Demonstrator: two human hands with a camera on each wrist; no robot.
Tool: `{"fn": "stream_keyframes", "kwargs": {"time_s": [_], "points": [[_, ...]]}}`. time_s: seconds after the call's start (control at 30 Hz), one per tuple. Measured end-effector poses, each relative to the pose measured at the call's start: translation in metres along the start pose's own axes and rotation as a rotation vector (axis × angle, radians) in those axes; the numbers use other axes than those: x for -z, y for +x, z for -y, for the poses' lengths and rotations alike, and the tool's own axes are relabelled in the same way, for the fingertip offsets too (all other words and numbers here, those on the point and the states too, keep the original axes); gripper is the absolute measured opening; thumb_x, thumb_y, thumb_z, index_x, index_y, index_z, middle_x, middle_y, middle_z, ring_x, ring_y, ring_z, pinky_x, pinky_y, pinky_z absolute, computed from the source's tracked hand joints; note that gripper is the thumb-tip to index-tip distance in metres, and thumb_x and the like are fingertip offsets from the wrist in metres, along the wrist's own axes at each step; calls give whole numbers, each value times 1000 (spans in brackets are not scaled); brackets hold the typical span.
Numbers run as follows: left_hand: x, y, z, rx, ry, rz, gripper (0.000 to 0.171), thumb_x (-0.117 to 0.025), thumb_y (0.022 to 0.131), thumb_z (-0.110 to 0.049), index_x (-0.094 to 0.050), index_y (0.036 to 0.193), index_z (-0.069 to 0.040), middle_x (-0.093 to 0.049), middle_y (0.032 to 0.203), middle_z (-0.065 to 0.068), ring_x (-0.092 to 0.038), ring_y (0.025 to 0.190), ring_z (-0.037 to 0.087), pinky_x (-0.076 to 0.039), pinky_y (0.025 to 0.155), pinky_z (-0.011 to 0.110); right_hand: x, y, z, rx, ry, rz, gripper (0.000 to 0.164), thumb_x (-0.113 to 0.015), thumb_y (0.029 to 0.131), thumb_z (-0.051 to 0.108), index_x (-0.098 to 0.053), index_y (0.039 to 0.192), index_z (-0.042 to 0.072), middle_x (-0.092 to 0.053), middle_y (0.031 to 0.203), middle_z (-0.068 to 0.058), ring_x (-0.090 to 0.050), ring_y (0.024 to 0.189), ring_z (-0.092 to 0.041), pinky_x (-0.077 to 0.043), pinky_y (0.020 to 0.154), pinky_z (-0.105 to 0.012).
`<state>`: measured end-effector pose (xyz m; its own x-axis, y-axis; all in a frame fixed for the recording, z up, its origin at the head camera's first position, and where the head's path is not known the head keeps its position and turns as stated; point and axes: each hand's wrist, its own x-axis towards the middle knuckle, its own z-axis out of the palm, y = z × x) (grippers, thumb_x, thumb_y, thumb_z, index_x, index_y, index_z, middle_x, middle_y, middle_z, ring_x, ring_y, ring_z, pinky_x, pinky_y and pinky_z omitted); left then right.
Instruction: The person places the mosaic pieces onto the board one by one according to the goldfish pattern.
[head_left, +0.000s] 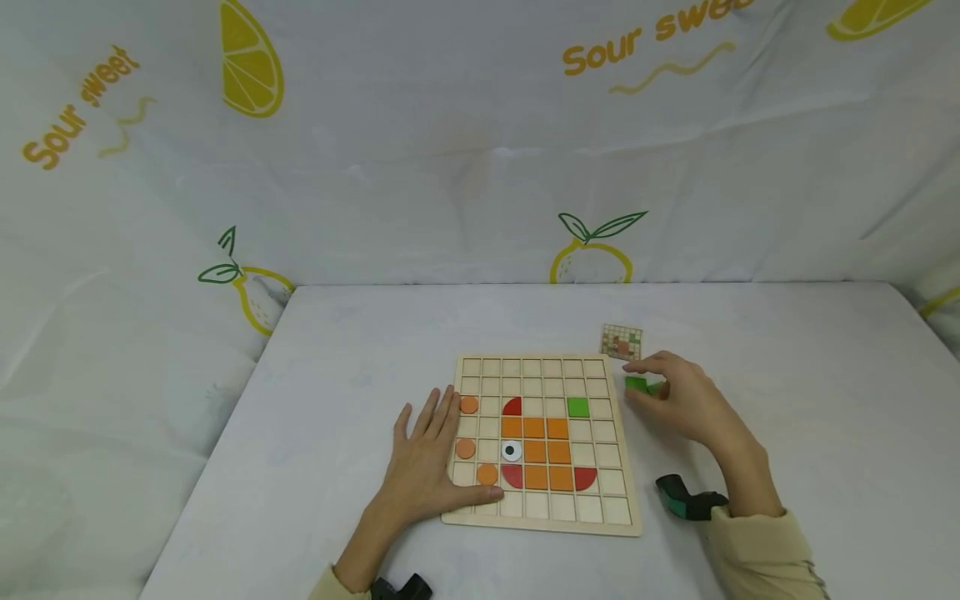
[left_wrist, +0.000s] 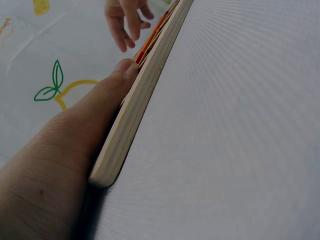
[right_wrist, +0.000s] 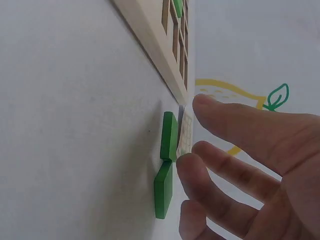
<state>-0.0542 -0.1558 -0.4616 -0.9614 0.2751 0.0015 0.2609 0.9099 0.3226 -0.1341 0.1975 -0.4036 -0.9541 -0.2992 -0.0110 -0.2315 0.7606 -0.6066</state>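
A wooden grid board (head_left: 540,527) lies on the table, bearing orange square tiles (head_left: 535,452), red rounded tiles (head_left: 512,477), an eye tile (head_left: 512,451), orange discs (head_left: 466,448) and one green square (head_left: 578,407). My left hand (head_left: 420,467) rests spread along the board's left side, its thumb over the lower-left edge. Right of the board, my right hand (head_left: 686,400) hovers with bent fingers around two loose green tiles (head_left: 636,383). In the right wrist view, a gap separates the thumb from the fingers and nothing is held; one fingertip is close to the green tiles (right_wrist: 169,135).
A small picture card (head_left: 622,342) with a printed grid lies beyond the board's far right corner. Dark wrist bands (head_left: 690,502) are on both wrists. A white curtain with lemon prints (head_left: 480,167) hangs behind the table's far edge.
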Motion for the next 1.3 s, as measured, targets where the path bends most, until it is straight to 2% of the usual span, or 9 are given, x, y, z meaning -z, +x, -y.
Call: {"fn": "stream_keyframes", "kwargs": {"time_s": [0.17,0.4,0.63,0.83,1.07,1.3], "points": [[0,0,-1,-4,-5,-17,137,-63,66,-89,-16,164,-6,-12,174,7,-11,162,30,-4,124,65,-2,-1,-7,13,5,18,39,-76,90,10,-68,125,-4,-64,123,-27,-52,71,-15,-43,60,-24],[0,0,0,-1,-3,-11,137,-61,66,-91,-15,164,-6,-11,174,7,-10,163,29,-3,124,64,-6,1,-9,2,16,42,33,-75,89,6,-71,120,-5,-66,119,-26,-53,79,-19,-45,65,-27],[0,-1,0,0,-3,-6,138,-59,66,-93,-15,164,-6,-10,174,6,-9,163,29,-3,124,63,-6,1,-8,-16,-19,44,34,-76,89,6,-72,120,-6,-65,120,-28,-62,96,-33,-53,79,-45],[0,0,0,5,0,0,138,-60,66,-92,-13,164,-7,-9,174,5,-8,163,28,-2,125,62,-7,0,-8,-21,-39,43,33,-77,89,7,-73,119,-5,-66,117,-28,-64,103,-39,-54,86,-57],[0,0,0,-3,1,-7,137,-59,67,-93,-15,164,-6,-11,174,7,-10,163,30,-3,124,64,-8,0,-7,-46,-56,40,32,-76,89,9,-73,118,-3,-67,113,-26,-63,97,-36,-54,81,-54],[1,0,0,4,5,2,138,-61,66,-91,-14,164,-6,-9,174,6,-8,163,28,-2,125,63,-9,1,-6,-27,-68,33,29,-75,89,9,-74,115,-3,-67,111,-26,-63,93,-33,-54,78,-52]]}}
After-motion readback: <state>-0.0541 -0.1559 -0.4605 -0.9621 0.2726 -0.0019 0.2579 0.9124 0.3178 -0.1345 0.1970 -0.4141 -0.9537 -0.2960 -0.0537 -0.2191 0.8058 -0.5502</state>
